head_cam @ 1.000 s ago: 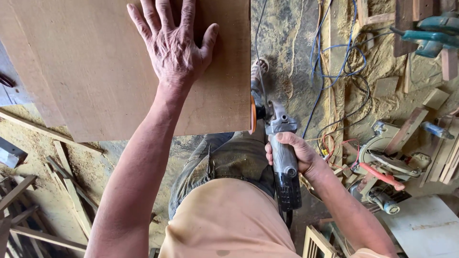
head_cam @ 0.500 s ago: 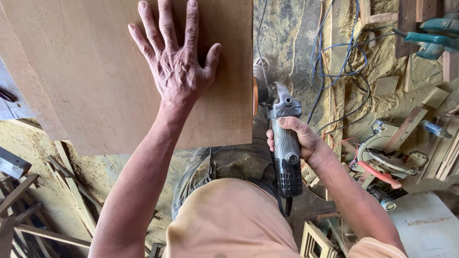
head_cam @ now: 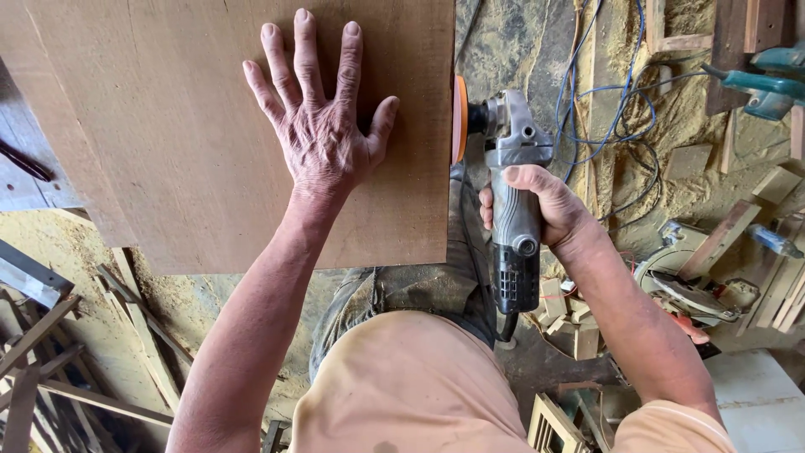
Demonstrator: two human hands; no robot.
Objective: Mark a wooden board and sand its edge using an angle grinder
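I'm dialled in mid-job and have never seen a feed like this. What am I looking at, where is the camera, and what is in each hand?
There is no machine arm here: a person works with two bare hands. The single picture comes from a camera on the person's head, looking straight down. The left hand lies flat, fingers spread, on a wooden board. The right hand grips a grey angle grinder, whose orange disc sits against the board's right edge. Below on the sawdust-covered floor lie blue cables, wood offcuts and a teal power tool.
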